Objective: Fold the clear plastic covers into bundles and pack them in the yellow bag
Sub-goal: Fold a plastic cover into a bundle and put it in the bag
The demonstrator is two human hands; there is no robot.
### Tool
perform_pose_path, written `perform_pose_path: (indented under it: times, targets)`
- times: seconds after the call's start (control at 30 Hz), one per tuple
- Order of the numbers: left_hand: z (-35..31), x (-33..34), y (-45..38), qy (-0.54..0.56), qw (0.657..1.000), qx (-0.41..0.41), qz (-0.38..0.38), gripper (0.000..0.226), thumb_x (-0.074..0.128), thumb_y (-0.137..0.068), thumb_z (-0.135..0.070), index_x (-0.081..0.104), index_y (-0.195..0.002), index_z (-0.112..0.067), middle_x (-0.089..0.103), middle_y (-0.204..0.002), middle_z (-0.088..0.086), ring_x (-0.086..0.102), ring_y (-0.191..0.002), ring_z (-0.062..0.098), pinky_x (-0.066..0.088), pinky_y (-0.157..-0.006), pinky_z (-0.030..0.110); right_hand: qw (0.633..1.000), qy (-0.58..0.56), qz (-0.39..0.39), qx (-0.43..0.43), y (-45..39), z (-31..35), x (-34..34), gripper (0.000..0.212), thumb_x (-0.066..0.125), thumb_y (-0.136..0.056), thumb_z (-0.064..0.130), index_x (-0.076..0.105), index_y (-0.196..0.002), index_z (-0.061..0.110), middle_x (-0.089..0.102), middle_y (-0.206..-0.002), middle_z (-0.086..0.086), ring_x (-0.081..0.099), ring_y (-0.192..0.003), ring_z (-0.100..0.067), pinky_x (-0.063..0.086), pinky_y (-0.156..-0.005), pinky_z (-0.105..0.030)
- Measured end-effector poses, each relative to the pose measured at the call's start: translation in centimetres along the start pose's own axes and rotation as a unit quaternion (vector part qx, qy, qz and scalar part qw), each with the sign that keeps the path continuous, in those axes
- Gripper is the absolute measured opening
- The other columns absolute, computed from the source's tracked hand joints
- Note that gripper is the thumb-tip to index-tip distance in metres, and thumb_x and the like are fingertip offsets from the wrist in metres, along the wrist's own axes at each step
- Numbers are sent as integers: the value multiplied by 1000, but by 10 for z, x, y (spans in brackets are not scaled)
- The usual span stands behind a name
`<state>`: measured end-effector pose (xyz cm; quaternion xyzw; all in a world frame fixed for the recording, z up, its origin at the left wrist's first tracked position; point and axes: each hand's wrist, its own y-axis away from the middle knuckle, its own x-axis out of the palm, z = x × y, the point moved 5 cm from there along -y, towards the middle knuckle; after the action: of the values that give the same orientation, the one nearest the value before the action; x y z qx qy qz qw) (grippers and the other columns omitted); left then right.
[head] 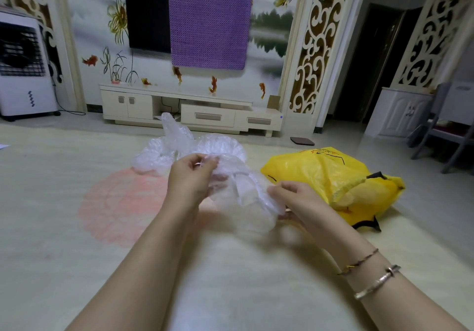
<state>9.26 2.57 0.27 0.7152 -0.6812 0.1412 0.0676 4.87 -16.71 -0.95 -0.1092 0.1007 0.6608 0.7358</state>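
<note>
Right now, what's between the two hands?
Head view: the clear cover spans the gap. Left hand pinches its upper edge, right hand grips its lower right edge. Nothing else lies between.

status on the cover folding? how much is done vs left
Done: unclear; the yellow bag looks part-filled, but its contents can't be made out. In hand: the left hand and right hand both grip one clear cover, crumpled and not yet a bundle. Left: a pile of loose covers behind the hands is unfolded and unpacked.
</note>
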Motion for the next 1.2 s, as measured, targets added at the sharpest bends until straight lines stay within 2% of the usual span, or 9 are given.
perform_pose_path:
  times: [0.13, 0.27, 0.37, 0.57, 0.63, 0.77, 0.93, 1.1, 1.2]
  targets:
    - [-8, -7, 3, -189, 973, 120, -56, 16, 60, -91, -12, 61, -77, -6, 54, -66, 6, 53, -37, 3, 44, -41, 16, 990, -124, -51, 45, -4, -5, 1, 13, 52, -96, 17, 53, -85, 11, 57, -75, -5, 58, -65, -18, 52, -49, -26]
    - [-2, -15, 2, -358, 922, 132, -67, 23, 55, -92, -20, 57, -77, -3, 56, -60, 8, 61, -52, 20, 48, -54, 28, 987, 52, -148, -25, -12, -2, -9, 18, 55, -95, 23, 59, -95, 5, 52, -63, -5, 49, -46, -9, 35, -41, -17]
    - [12, -17, 0, -537, 840, 75, -22, 25, 50, -95, -27, 52, -77, -10, 53, -68, 2, 55, -74, 28, 36, -60, 31, 971, 170, -151, -70, -16, -3, -11, 18, 56, -94, 20, 59, -90, 4, 44, -50, 2, 41, -32, -2, 25, -33, -14]
    - [-1, -4, 18, -700, 710, 72, 6, 44, 46, -94, -51, 43, -119, -16, 52, -115, 3, 55, -98, 25, 38, -67, 30, 944, 270, -139, -127, -12, 0, -9, 12, 52, -95, 20, 56, -105, 13, 62, -95, 1, 56, -82, -11, 40, -66, -24]
    - [-9, 2, 20, -684, 715, 145, 2, 38, 51, -93, -45, 42, -116, -15, 45, -118, 3, 47, -107, 27, 41, -73, 33, 927, 283, -139, -201, -4, 13, -6, 15, 51, -95, 13, 56, -108, 14, 57, -106, 4, 53, -97, -9, 38, -74, -14]
    - [4, 17, 20, -520, 819, 173, 168, 12, 58, -90, -23, 55, -101, -20, 51, -109, -3, 51, -104, 18, 37, -79, 24, 916, 304, -48, -256, 6, 23, 7, 18, 51, -91, 6, 60, -96, 22, 63, -97, 7, 58, -90, -6, 45, -79, -17]
    - [33, 20, 30, -572, 751, 44, 327, 63, 54, -95, -31, 24, -150, -24, 21, -158, -7, 19, -144, 9, 18, -111, 22, 863, 469, 126, -138, 6, -7, 10, 39, 44, -96, 15, 44, -134, 25, 49, -129, 6, 48, -116, -9, 38, -93, -22]
    - [32, 13, 39, -643, 671, -26, 368, 73, 40, -99, -49, -9, -152, -36, -14, -156, -19, -15, -146, 11, -5, -117, 34, 868, 455, 187, -72, 6, -13, -1, 53, 45, -97, 21, 27, -145, 30, 57, -121, 1, 56, -102, -14, 45, -93, -32]
    - [34, 8, 32, -627, 689, -20, 363, 80, 49, -93, -52, -2, -153, -34, -7, -158, -18, -9, -147, 9, -1, -119, 36, 885, 423, 170, -95, 9, -8, -6, 52, 52, -94, 22, 33, -141, 32, 47, -137, 9, 47, -121, -10, 39, -102, -27]
